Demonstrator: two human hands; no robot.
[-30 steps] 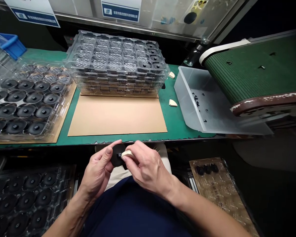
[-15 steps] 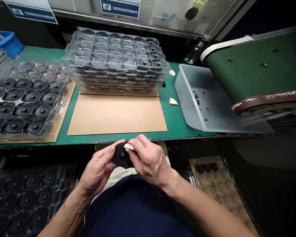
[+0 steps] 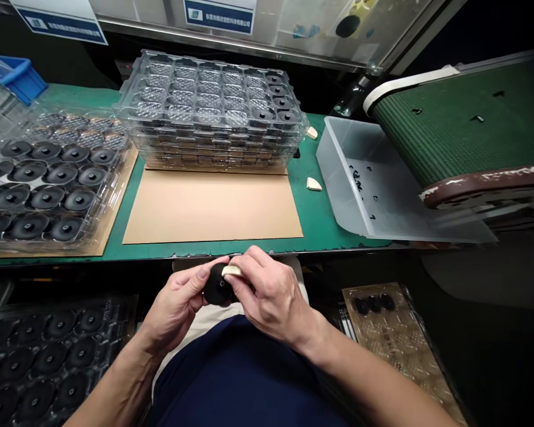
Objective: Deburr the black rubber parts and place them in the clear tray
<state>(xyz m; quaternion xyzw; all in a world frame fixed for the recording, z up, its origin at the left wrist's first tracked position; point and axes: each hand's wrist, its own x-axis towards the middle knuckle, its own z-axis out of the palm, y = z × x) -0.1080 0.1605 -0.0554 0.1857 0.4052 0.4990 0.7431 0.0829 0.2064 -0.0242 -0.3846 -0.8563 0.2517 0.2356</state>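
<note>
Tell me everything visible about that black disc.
The black disc is round, matte, perhaps plastic or rubber, with a small ringed hub near its middle. The left hand holds it at its left side, hub side visible, before the green table; the right hand holds a cream wedge over its upper right, contact unclear.

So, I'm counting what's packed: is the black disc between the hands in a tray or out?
Out: the left hand holds the black disc in midair, short of the green table.
</note>
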